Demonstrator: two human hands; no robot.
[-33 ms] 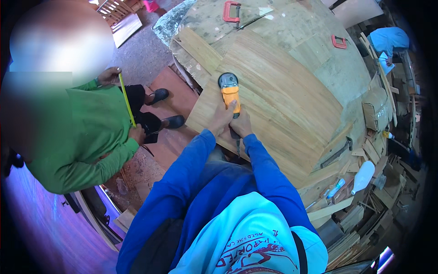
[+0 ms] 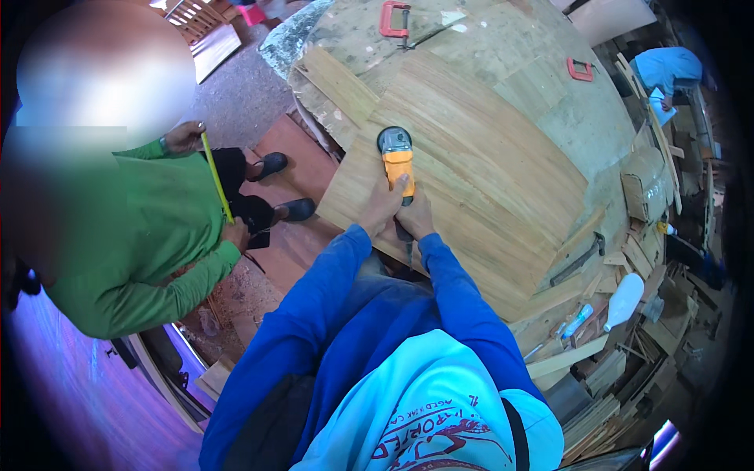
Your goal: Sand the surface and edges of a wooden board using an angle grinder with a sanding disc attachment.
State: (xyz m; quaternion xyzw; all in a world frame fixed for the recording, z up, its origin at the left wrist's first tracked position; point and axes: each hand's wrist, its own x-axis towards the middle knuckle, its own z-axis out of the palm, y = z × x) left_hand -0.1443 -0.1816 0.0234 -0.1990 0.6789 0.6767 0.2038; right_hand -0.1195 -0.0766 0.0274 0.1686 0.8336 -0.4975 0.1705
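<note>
A handheld power sander (image 2: 399,163) with an orange body, a grey head and a dark round pad lies over a wide wooden panel (image 2: 479,173). My left hand (image 2: 382,204) is wrapped round the left side of its rear body, the thumb lying on top. From the other side my right hand (image 2: 416,216) grips the rear end, where a dark cord runs down toward my body. The pad's underside is hidden, so its contact with the wood cannot be made out. Long grain seams run across the panel.
Red clamps (image 2: 395,21) and a small board (image 2: 338,85) lie on the worktable (image 2: 440,39). A hammer (image 2: 577,259), a white bottle (image 2: 624,302) and wood offcuts are at right. A person in green (image 2: 149,235) holds a yellow tape measure (image 2: 215,174) at left; another person (image 2: 667,67) is far right.
</note>
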